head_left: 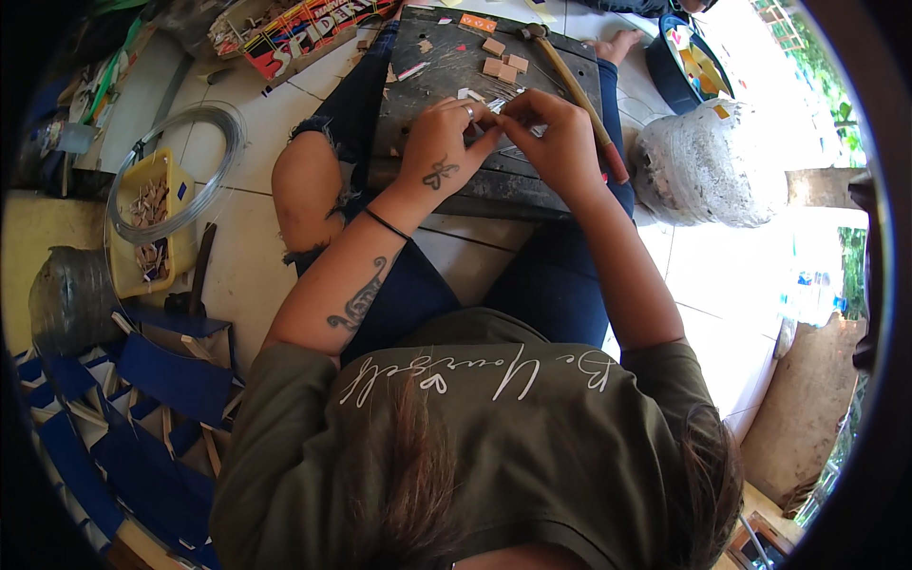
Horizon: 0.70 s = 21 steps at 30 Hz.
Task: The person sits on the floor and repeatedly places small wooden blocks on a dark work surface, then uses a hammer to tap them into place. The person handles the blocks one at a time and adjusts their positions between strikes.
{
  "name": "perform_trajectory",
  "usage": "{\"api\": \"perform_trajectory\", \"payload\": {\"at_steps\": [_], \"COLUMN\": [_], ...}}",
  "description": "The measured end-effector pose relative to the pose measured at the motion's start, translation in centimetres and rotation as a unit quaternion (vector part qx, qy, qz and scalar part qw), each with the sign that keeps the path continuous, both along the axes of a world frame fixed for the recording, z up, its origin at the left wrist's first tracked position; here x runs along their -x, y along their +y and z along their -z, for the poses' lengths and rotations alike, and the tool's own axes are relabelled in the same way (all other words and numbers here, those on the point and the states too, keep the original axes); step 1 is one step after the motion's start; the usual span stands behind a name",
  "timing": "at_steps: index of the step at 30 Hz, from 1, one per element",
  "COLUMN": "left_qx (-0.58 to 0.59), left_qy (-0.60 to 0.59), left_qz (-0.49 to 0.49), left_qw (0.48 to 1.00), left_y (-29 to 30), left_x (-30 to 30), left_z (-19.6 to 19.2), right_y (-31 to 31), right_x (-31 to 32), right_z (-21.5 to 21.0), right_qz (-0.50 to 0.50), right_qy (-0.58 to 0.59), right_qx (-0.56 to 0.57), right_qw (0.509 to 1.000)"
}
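Over a dark, worn work board (418, 95), my left hand (446, 142) and my right hand (551, 141) meet with fingertips pinched together. Whatever they pinch is too small and too covered by the fingers to name. Just beyond the fingertips lie thin, pale metal-looking strips (495, 103). Several small tan square blocks (504, 66) sit farther up the board. A hammer (570, 85) rests along the board's right side, its head at the far end and the red end of its handle close to my right wrist.
On the left, a coil of clear wire (233, 142) leans over a yellow bin (178, 218) of scraps. Blue boxlike pieces (171, 370) pile up lower left. A printed carton (294, 43) lies far left. At right are a large whitish bundle (708, 161) and a dark tub (665, 71).
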<state>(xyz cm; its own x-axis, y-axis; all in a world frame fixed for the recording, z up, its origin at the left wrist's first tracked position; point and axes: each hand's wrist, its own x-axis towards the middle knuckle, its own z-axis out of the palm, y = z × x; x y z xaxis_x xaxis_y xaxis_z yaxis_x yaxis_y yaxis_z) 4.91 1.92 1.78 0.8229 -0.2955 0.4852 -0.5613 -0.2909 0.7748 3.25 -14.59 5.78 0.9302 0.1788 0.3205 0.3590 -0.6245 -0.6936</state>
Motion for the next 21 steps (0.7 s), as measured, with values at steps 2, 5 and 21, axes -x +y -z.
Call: {"api": "perform_trajectory", "payload": {"at_steps": [2, 5, 21], "left_qx": [0.008, 0.020, -0.001], "left_qy": [0.003, 0.000, -0.030], "left_qz": [0.008, 0.019, 0.022], "left_qw": [1.000, 1.000, 0.999], "left_y": [-0.1, -0.3, -0.1], "left_x": [0.0, 0.1, 0.3], "left_z": [0.1, 0.3, 0.3], "right_y": [-1.1, -4.6, -7.6], "right_x": [-0.3, 0.0, 8.4], "right_z": [0.2, 0.5, -3.9], "right_qz": [0.028, 0.126, 0.143], "right_qy": [-0.041, -0.129, 0.305], "right_qx": [0.025, 0.134, -0.150], "right_qw": [0.998, 0.975, 0.929]}}
